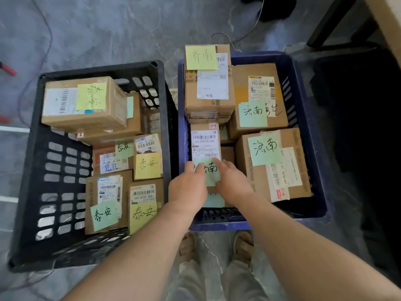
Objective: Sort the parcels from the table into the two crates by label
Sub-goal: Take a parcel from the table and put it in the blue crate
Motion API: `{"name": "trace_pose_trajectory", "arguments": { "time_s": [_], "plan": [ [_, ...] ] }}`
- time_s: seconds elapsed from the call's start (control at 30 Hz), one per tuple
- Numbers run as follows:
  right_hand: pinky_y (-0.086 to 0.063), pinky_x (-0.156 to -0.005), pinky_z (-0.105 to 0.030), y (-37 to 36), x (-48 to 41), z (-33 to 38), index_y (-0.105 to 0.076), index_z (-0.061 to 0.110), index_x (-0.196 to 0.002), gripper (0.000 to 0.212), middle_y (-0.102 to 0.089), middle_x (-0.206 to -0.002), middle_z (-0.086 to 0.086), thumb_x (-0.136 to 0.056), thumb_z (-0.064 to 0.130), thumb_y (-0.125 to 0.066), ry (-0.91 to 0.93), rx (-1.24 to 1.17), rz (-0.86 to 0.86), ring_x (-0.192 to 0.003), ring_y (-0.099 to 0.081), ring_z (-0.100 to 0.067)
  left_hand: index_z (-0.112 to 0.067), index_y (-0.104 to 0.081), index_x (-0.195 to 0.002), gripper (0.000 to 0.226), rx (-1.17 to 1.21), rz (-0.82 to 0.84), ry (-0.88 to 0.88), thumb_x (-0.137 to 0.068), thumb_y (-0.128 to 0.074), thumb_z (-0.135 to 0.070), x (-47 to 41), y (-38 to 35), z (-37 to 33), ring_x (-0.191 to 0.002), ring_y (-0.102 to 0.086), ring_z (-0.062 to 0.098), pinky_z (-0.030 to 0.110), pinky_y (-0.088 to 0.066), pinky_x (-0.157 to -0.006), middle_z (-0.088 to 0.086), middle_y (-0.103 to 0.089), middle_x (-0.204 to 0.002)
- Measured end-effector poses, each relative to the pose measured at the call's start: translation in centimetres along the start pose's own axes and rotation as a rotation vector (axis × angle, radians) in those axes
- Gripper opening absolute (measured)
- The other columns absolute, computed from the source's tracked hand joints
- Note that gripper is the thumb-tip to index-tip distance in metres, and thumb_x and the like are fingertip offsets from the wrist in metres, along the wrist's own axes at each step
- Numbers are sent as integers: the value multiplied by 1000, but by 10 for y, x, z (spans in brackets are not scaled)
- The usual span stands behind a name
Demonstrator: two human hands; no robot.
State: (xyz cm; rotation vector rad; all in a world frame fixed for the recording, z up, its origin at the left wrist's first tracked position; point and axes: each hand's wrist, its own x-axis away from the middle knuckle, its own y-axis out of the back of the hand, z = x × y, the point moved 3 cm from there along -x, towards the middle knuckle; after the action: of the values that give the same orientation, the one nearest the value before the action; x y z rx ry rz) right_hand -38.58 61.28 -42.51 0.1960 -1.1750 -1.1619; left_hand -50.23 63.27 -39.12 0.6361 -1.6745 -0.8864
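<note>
Two crates stand on the floor below me. The black crate (28, 161) on the left holds several cardboard parcels with yellow and green notes. The blue crate (303, 88) on the right holds several parcels with green notes. A narrow parcel (205, 144) with a white shipping label and a green note lies in the blue crate's near left part. My left hand (187, 187) holds its near left edge, thumb on the note. My right hand (233, 183) rests on its near right edge with the fingers lying on the green note. Their palms hide the parcel's near end.
A tall stack of parcels (209, 83) rises at the blue crate's far left. A table corner (388, 25) and its dark leg are at the top right. Thin cables run over the grey floor (97, 29). My feet (217, 248) stand just behind the crates.
</note>
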Motion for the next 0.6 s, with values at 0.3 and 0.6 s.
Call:
{"name": "trace_pose_trajectory", "arguments": {
  "time_s": [0.3, 0.6],
  "plan": [
    [-37, -106, -37, 58, 61, -36, -23, 23, -152, 62, -20, -156, -5, -95, 9, -45, -106, 167, -138, -141, -20, -25, -20, -21, -153, 56, 135, 9, -104, -101, -40, -24, 31, 14, -43, -141, -28, 22, 37, -37, -107, 2, -21, -158],
    [-27, -114, -43, 75, 70, -116, -7, 25, -155, 70, 5, -159, -19, -98, 17, -47, -309, 200, -77, -146, -4, -37, -23, -8, -156, 68, 261, 143, -76, -100, -46, -27, 21, -23, -108, -143, -28, 26, 39, -34, -113, 7, -16, -161]
  ]
}}
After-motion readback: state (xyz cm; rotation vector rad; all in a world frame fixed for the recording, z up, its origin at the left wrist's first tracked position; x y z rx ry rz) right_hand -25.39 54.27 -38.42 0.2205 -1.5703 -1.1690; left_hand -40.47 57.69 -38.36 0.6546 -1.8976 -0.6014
